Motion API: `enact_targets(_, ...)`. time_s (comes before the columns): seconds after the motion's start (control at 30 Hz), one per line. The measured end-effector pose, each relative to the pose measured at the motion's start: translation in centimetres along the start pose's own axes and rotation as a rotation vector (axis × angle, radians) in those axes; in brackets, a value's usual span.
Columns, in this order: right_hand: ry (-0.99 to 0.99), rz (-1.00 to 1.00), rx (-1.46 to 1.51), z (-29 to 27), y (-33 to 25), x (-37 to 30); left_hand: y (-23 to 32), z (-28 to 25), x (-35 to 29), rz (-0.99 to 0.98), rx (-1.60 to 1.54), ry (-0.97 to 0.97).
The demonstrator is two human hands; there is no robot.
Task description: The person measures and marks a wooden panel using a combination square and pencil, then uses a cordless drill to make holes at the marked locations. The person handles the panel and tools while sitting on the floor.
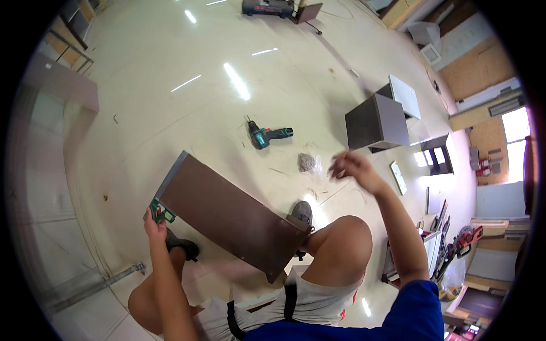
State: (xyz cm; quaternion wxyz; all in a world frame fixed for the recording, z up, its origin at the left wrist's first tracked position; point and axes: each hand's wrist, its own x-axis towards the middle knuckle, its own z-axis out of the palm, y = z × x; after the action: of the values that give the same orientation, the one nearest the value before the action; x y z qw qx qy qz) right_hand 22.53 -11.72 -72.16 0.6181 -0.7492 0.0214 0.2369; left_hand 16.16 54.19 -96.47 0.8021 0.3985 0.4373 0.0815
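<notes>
A long brown panel [227, 216] slants across the space between my knees, with a pale grey edge strip along its upper left end. My left hand [154, 227] is closed on a small green hand tool [163, 212], whose exact kind is unclear, against that grey edge. Off to the right, my right hand [354, 170] is raised above the floor, away from the panel. Its fingers are bent and smeared by motion, and whether anything is in them does not show. Below it, a clear plastic bag of small dark pieces [307, 163] lies on the floor.
A green and black cordless drill [267, 134] lies beyond the panel. Dark box-shaped cabinets [372, 122] stand to the right, near a white panel [405, 98]. A black machine [267, 7] sits at the far edge. A metal pipe [94, 290] runs along the left.
</notes>
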Motion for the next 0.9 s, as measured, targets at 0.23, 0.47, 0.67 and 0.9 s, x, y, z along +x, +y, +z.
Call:
enact_targets(0.23,0.531,0.652,-0.602,-14.2,34.4,3.1,-5.7,-0.2,0.7,-0.118,-0.043,-0.137)
enact_targets(0.47,0.779,0.175,-0.417,-6.0,40.1,12.7,0.0,-3.5,1.3,0.005,0.103,-0.053)
enact_targets(0.67,0.538,0.490,0.402,-7.1,41.7,17.6,-0.4,-3.2,1.3,-0.010,0.134,-0.055)
enact_targets(0.9,0.448,0.340,-0.265,-3.6,39.7,19.8,1.1,-2.9,0.7,-0.026,0.131,-0.074)
